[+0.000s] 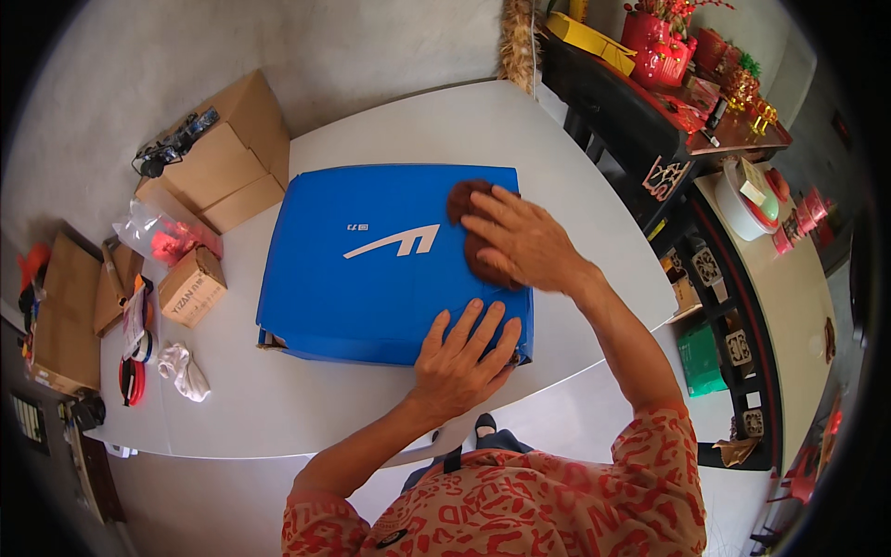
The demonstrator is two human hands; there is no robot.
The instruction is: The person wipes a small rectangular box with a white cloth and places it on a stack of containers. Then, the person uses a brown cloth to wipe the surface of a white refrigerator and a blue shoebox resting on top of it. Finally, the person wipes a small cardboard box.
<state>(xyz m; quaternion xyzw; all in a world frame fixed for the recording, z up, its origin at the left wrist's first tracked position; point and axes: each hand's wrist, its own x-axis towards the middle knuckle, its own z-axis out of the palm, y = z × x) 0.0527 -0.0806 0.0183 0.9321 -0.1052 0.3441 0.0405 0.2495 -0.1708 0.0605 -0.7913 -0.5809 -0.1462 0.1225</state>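
Observation:
A large blue cardboard box (pixel 362 302) with a white mark on its lid lies on the pale table (pixel 390 121). My right hand (pixel 529 239) presses a bunched brown cloth (pixel 467 199) onto the right part of the lid, fingers stretched over it; parts of the cloth show above and below the fingers. Close to the box's near right edge, my left hand (pixel 459 367) rests flat on the lid with its fingers spread. At the near corners the cardboard looks worn.
Left of the box are a brown carton (pixel 232 139) with a dark object on top, a clear bag (pixel 167 227) with red contents, a small carton (pixel 193 286) and a crumpled white cloth (pixel 184 371). A dark cabinet (pixel 631 102) with red decorations stands beyond the table's right side.

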